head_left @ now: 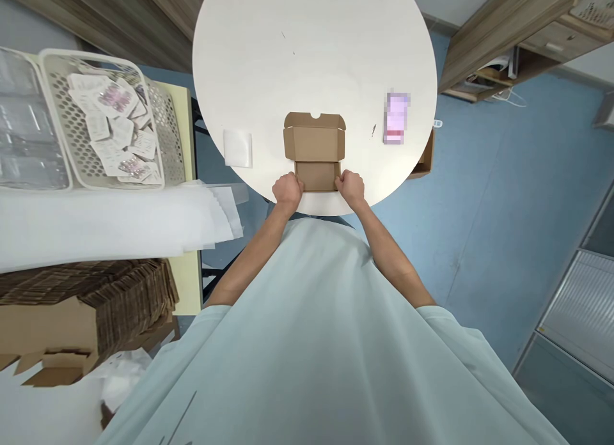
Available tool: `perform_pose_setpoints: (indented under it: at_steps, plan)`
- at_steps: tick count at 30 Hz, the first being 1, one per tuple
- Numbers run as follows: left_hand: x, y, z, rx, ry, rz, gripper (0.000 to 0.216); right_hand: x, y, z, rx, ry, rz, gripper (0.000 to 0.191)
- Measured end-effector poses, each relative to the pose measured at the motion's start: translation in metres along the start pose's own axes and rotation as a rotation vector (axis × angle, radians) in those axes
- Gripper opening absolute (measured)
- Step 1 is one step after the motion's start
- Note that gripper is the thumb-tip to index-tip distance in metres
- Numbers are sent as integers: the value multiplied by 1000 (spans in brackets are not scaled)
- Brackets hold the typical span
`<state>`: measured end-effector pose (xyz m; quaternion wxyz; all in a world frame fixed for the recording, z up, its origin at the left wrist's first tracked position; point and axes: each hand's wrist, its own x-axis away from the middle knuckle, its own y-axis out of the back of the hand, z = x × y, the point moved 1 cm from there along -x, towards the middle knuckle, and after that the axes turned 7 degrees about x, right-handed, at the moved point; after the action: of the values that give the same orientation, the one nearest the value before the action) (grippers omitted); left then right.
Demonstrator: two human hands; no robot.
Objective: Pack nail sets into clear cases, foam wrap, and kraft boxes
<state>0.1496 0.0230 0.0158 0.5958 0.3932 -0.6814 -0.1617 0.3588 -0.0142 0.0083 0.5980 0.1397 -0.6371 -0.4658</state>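
A small brown cardboard box [316, 144] lies on the white round table [311, 55] close to its near edge. Its lid is up and leans away from me, side flaps spread and a half-round notch in the far edge. My left hand [288, 190] grips the near left corner of the box, fingers curled and thumb at the wall. At the near right corner, my right hand [352, 187] is closed on the box in the same way. The inside of the box shows bare cardboard. Left of the box rests a white translucent square packet [238, 148].
A pixelated pink item [396, 117] lies on the table's right side. On a side table at left stand a white perforated basket [103, 183] with printed cards, a stack of white sheets [105, 226] and many flattened cardboard boxes [129, 304]. An open carton [425, 157] sits below right.
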Motion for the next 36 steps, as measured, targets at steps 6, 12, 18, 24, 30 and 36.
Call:
perform_pose_setpoints:
  at_steps: [6, 12, 18, 24, 30, 36]
  plan:
    - [-2, -2, 3, 25, -11, -4, 31, 3, 8, 12, 120, -18, 20, 19]
    - [1, 0, 7, 35, -28, 1, 30, 1, 11, 11, 154, -13, 41, 16]
    - [-6, 9, 7, 1, -46, 6, 29, -1, 17, 11, 170, 11, 48, 16]
    - [-28, 29, 5, -12, -70, -42, 28, -15, 26, 22, 137, 23, 10, 18]
    - [-39, 33, 13, 1, -44, -7, 24, -21, 25, 37, 132, -1, 37, 18]
    - [-39, 30, 21, 81, -74, -5, 21, -14, 24, 37, 99, -16, 26, 22]
